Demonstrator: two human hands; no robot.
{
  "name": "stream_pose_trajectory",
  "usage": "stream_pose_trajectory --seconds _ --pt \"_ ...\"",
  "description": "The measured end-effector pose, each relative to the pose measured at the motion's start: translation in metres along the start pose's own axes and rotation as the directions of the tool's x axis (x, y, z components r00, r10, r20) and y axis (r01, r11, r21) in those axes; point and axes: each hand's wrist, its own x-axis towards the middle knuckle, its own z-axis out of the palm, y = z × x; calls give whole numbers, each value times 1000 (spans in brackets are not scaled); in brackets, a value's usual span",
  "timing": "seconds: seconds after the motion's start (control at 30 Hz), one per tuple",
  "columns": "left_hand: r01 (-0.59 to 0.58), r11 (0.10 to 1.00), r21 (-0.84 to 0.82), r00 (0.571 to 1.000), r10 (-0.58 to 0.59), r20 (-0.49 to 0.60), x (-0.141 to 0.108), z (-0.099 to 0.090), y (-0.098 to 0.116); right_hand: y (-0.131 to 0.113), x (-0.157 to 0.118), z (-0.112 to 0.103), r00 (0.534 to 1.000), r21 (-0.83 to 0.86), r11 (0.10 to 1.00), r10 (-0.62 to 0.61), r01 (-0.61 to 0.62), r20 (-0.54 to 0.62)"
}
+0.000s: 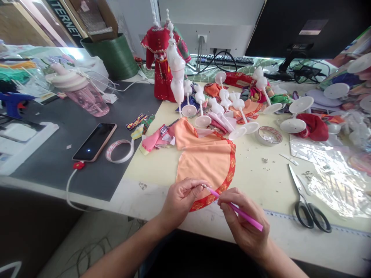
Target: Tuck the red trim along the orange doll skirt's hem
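My right hand [246, 224] is closed in a pencil grip around a slim pink pen-shaped tool [246, 217]. The tool's pale tip reaches the fingertips of my left hand [182, 197], which are pinched together. Whatever they hold is too small to make out. Beneath both hands lies a peach-orange piece of cloth [207, 162] with a curved red border patterned in gold. Its lower edge is partly hidden by my hands. Pink and patterned scraps of fabric [158, 139] lie against its left side.
Black-handled scissors [307, 210] and shiny plastic bags [333, 170] lie to the right. White doll stands [203, 120] and a red-dressed form [164, 73] are behind the cloth. A tape roll [119, 151], a charging phone [95, 142] and a pink bottle [87, 96] are left.
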Motion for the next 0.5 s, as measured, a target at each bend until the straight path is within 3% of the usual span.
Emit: stream_pose_trajectory --seconds 0.2,0.37,0.5 --pt "-31 998 55 998 33 -45 -3 -9 2 -3 -6 -5 999 -16 1000 -26 26 42" --pt "-49 997 52 991 55 -120 -15 -20 3 -1 -18 -8 966 -123 982 -112 144 234" --pt "-27 1000 7 994 28 -107 -27 -19 -5 2 -25 -4 942 -131 978 -113 161 315"
